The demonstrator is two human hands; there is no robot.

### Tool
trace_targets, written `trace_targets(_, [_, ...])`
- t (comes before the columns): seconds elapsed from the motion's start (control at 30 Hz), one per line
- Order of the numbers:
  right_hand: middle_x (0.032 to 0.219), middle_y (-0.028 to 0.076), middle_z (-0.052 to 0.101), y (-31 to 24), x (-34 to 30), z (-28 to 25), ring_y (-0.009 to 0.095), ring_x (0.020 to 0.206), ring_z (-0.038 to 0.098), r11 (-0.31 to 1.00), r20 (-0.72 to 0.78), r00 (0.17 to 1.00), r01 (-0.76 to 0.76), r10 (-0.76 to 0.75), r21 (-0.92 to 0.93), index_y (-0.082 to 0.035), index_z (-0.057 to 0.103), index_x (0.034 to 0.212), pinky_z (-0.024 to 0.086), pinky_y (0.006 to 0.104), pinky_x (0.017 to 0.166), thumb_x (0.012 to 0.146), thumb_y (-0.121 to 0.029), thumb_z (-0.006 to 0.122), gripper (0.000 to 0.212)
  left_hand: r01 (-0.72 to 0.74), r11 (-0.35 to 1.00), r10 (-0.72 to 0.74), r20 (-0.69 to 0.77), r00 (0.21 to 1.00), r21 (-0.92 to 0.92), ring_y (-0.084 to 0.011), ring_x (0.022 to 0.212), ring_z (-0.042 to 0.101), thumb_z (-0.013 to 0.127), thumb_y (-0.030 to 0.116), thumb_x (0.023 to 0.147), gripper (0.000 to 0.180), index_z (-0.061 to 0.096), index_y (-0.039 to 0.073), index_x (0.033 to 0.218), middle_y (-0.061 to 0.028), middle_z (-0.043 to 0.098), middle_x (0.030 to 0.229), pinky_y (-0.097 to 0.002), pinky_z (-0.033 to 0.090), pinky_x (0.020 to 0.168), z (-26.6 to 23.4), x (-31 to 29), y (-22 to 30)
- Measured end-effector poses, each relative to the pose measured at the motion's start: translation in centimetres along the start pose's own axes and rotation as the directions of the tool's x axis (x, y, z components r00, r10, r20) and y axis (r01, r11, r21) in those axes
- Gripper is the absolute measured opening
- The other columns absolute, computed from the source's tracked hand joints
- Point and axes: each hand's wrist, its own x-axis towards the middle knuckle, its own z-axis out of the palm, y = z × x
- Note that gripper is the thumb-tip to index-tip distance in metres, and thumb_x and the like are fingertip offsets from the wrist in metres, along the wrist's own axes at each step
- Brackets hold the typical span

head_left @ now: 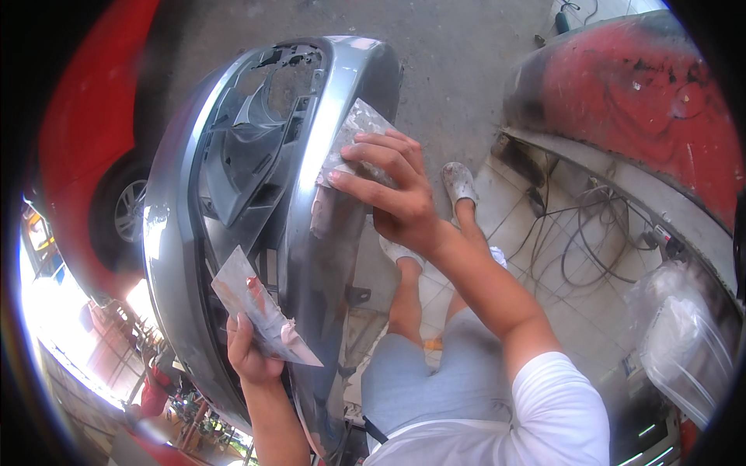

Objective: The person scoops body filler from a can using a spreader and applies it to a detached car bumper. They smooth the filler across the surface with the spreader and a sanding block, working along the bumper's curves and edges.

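A grey car bumper [167, 268] stretches away in front of me, left of my legs. My right hand [404, 182] has its fingers pressed on a flat, smeared putty spreader [361, 124], whose edge lies against the bumper's near right side. Just below that edge, a pinkish filler patch [320, 213] shows on the bumper. My left hand [252, 357] pinches a thin flat plate [247, 283] over the bumper's near part. Pinkish filler [289, 332] sits on the plate near one corner, with a reddish smear higher up.
A red car [97, 101] with its wheel [132, 210] stands at the left. On the right are a worn red body panel [622, 93] on a stand, tangled cables [587, 241] on the tiled floor, and a plastic-wrapped bundle [684, 334].
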Motion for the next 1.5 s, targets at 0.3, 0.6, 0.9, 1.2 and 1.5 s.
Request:
trace_targets(0.3, [0.129,0.003,0.069,0.4,-1.2,-0.9,0.028,0.128,0.061,0.997,0.063,0.997,-0.055,0.052,0.059,-0.023,0.078,0.124,0.040,0.0494,0.111,0.073,0.011,0.064,0.062,0.023,0.999,-0.025,0.067,0.997,0.039,-0.0223,0.098,0.052,0.057,0.031,0.107,0.043,0.057,-0.003,0.134,-0.0109,0.062,0.108,-0.0348,0.043,0.086,-0.3,0.4,0.2])
trace_targets(0.6, [0.128,0.005,0.068,-0.4,-2.6,-0.1,0.030,0.126,0.062,0.992,0.065,0.992,-0.113,0.110,0.052,-0.020,0.078,0.123,0.041,0.0499,0.109,0.072,0.008,0.065,0.060,0.012,0.998,-0.015,0.046,0.999,0.059,-0.0204,0.090,0.043,0.057,0.031,0.107,0.038,0.059,-0.001,0.127,-0.0079,0.056,0.099,-0.0349,0.036,0.082,0.6,0.9,0.1])
trace_targets(0.9, [0.131,0.006,0.068,-6.0,-4.7,1.8,0.032,0.130,0.061,0.995,-0.018,0.996,-0.083,0.084,0.053,-0.027,0.080,0.121,0.039,0.0539,0.116,0.081,-0.006,0.078,0.044,0.024,0.999,-0.029,0.158,0.987,0.034,-0.0204,0.091,0.042,0.057,0.032,0.107,0.037,0.059,0.000,0.128,-0.0068,0.053,0.097,-0.0352,0.036,0.083,-0.2,0.8,0.5])
trace_targets(1.2, [0.135,0.001,0.068,-7.2,-5.1,2.2,0.027,0.133,0.059,0.996,-0.041,0.996,-0.072,0.074,0.047,-0.027,0.080,0.123,0.035,0.0543,0.118,0.087,-0.015,0.075,0.038,0.002,0.998,-0.013,0.180,0.983,0.062,-0.0195,0.089,0.042,0.058,0.034,0.106,0.038,0.058,-0.001,0.123,-0.0065,0.053,0.096,-0.0349,0.035,0.082,0.1,0.7,0.5])
trace_targets(1.5, [0.136,0.005,0.066,-7.3,-5.5,1.1,0.033,0.132,0.059,0.998,0.009,0.999,-0.053,0.053,0.033,-0.023,0.080,0.121,0.036,0.0578,0.119,0.079,-0.015,0.081,0.043,-0.013,0.998,0.000,0.188,0.982,0.064,-0.0183,0.088,0.039,0.055,0.033,0.108,0.037,0.057,0.001,0.126,-0.0036,0.047,0.093,-0.0348,0.034,0.082,-0.3,0.6,-0.1])
